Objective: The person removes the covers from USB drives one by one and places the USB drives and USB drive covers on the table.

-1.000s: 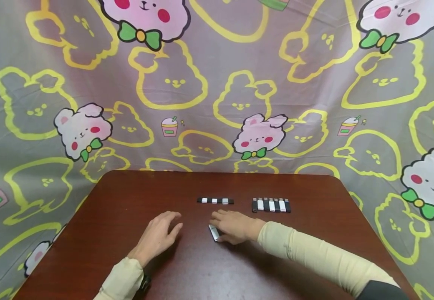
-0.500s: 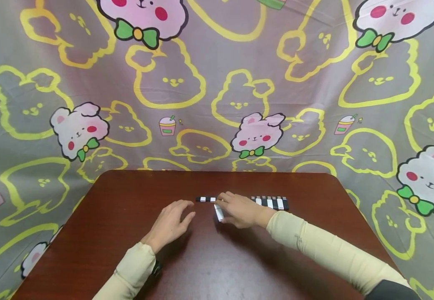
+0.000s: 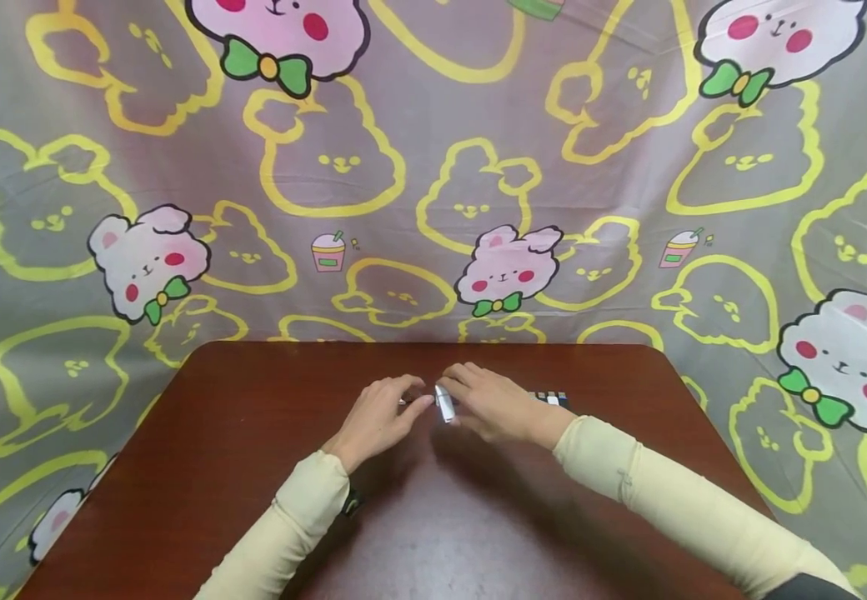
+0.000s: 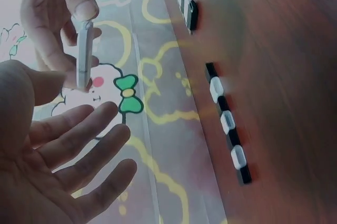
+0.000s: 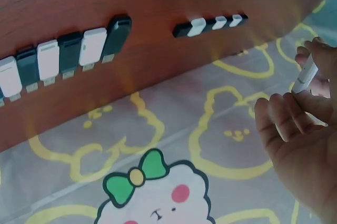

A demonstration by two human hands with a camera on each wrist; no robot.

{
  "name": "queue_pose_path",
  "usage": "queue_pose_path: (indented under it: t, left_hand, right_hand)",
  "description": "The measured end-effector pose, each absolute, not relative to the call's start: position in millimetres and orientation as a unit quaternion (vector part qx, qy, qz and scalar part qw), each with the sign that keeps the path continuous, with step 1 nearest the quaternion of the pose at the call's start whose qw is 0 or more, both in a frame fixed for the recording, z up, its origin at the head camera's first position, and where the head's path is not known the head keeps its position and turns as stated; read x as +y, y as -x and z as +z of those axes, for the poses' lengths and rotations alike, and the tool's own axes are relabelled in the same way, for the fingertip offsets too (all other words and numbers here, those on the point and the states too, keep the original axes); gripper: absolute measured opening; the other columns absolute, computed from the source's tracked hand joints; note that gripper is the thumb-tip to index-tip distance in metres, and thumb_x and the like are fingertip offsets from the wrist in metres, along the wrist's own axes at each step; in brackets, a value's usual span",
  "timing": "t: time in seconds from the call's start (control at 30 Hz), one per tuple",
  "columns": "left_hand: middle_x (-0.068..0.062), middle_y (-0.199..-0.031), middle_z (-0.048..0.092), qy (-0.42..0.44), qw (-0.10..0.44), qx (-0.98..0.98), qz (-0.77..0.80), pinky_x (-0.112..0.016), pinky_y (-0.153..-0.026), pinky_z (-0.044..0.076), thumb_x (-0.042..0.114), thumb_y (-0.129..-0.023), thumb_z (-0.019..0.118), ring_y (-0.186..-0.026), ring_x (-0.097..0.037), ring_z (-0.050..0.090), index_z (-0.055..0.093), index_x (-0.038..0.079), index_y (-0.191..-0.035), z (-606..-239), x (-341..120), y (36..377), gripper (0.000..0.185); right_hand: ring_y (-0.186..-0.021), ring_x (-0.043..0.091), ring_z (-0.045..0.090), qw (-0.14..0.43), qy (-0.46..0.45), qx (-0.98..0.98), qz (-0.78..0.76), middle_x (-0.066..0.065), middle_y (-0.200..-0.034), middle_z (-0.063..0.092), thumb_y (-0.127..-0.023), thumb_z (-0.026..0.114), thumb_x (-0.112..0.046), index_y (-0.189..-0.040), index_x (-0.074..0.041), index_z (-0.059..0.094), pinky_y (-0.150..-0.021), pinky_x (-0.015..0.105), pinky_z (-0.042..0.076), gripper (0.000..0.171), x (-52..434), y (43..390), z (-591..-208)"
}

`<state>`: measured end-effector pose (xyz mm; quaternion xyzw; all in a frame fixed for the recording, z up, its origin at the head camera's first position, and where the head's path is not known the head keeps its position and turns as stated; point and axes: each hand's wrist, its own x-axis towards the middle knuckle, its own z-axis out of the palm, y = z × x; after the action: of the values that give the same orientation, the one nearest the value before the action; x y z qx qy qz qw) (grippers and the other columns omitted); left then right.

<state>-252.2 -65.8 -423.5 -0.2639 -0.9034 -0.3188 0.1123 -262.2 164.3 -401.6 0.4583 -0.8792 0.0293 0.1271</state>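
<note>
My right hand [image 3: 489, 404] pinches a white USB flash drive [image 3: 444, 404] by its upper end, with the cap on. In the left wrist view the drive [image 4: 83, 55] stands upright between the two hands. My left hand [image 3: 377, 421] is beside it with loosely spread fingers, its thumb close to the drive's lower end. A row of small black and white caps [image 4: 228, 123] lies on the table, mostly hidden behind the hands in the head view. Uncapped USB flash drives [image 5: 48, 61], alternating black and white, lie side by side with their metal plugs showing.
The brown wooden table [image 3: 276, 383] has rounded back corners. A grey cloth [image 3: 373, 150] printed with cartoon rabbits hangs right behind it. A dark watch [image 3: 353, 502] shows at my left wrist.
My right hand has raised the white flash drive off the table and carried it away from me. My left hand has moved forward and right, up beside the drive.
</note>
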Motion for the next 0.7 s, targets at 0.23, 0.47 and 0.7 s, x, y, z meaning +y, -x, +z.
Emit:
queue_pose_path:
  t: [0.23,0.47,0.7]
  left_hand:
    - [-0.001,-0.099,0.079,0.267,0.069,-0.890,-0.363,-0.031,-0.076,0.055,0.035,-0.099,0.065,-0.086,-0.013,0.073,0.073,0.011,-0.111,-420.7,-48.8,258.2,0.028]
    - [-0.002,-0.086,0.079,0.247,0.004,-0.864,-0.439,-0.022,-0.063,0.047,0.025,-0.095,0.071,-0.072,-0.008,0.066,0.073,0.007,-0.110,-422.8,-35.3,265.1,0.023]
    - [-0.007,-0.083,0.077,0.213,-0.030,-0.837,-0.503,-0.023,-0.057,0.046,0.022,-0.093,0.074,-0.065,-0.010,0.063,0.072,0.006,-0.103,-415.6,-25.5,269.3,0.019]
  right_hand:
    - [-0.116,0.022,0.057,0.145,-0.457,-0.877,0.036,0.007,-0.127,0.060,-0.087,0.081,-0.031,-0.133,-0.005,0.059,-0.102,0.035,0.053,0.057,171.1,254.8,-394.8]
    - [-0.114,0.019,0.057,0.142,-0.447,-0.882,0.054,0.004,-0.125,0.059,-0.086,0.082,-0.031,-0.134,-0.009,0.058,-0.098,0.034,0.055,0.058,174.1,248.7,-397.2]
    - [-0.112,0.018,0.064,0.078,-0.374,-0.907,0.180,0.004,-0.124,0.063,-0.091,0.077,-0.032,-0.134,-0.008,0.051,-0.095,0.033,0.057,0.056,180.1,248.5,-401.1]
